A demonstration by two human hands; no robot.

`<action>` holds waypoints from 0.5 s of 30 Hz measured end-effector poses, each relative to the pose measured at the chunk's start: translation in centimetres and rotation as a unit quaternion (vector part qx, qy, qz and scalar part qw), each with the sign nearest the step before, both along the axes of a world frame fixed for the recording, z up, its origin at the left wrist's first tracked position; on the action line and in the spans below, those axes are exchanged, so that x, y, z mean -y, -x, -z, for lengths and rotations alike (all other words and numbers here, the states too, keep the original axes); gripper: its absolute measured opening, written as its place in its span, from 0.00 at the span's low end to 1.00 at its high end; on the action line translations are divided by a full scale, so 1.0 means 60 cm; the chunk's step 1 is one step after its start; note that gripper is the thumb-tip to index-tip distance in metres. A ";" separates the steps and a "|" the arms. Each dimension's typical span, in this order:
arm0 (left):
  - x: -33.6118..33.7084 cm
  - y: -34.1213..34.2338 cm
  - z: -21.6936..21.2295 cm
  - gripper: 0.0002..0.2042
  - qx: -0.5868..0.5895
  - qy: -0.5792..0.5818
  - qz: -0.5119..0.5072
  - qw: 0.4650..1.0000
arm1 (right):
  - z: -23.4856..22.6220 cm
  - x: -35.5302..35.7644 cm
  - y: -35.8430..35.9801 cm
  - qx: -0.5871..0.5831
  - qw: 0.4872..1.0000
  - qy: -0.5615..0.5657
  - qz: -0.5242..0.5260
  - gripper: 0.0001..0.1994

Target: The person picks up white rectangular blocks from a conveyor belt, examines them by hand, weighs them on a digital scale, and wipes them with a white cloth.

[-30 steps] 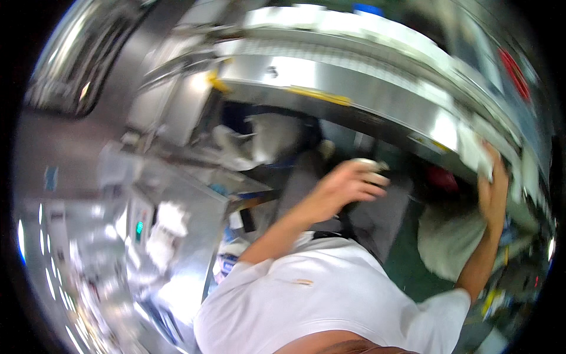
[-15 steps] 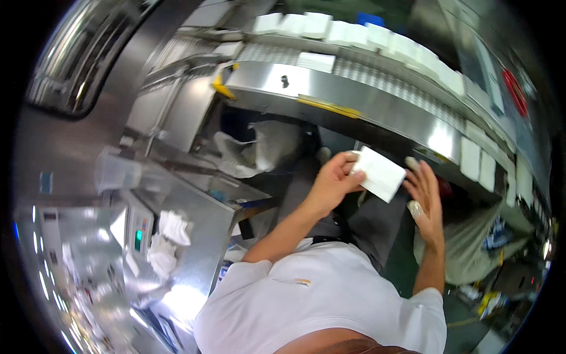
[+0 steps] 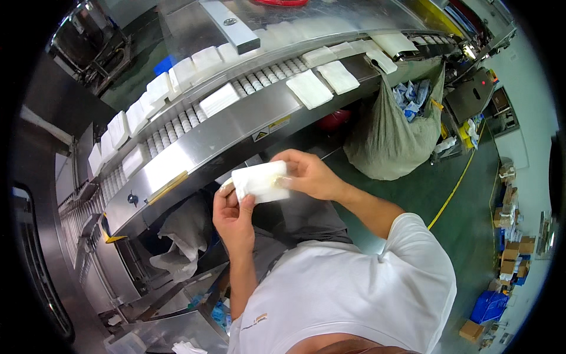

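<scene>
Lying flat — white, rectangular pack [image 3: 260, 181]

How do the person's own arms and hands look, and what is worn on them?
Both the left hand and right hand are bare: no gloves, rings or watch show. The forearms are uncovered. A white short-sleeved shirt covers the upper arms, with a small pale mark near its lower edge.

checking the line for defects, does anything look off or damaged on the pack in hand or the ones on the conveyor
The white pack held between the left hand and right hand shows a yellowish smear near its right edge, unlike the clean white packs on the conveyor. Some of those lie slightly skewed. No tear is visible.
</scene>
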State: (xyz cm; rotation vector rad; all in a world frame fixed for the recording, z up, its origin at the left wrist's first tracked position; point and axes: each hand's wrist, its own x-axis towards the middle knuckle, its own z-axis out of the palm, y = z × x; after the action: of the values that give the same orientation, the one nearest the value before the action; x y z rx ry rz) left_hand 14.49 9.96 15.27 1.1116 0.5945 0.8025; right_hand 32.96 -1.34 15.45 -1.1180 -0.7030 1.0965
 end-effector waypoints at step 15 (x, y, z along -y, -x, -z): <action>0.010 0.008 0.046 0.23 -0.011 -0.018 0.106 0.994 | 0.015 0.084 -0.532 0.172 0.888 0.073 0.421 0.17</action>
State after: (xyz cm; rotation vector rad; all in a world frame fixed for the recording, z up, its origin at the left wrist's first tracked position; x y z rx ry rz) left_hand 14.00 9.33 12.52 1.1969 0.4730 0.6204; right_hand 64.90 -6.40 14.53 -1.5598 -0.3227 0.2055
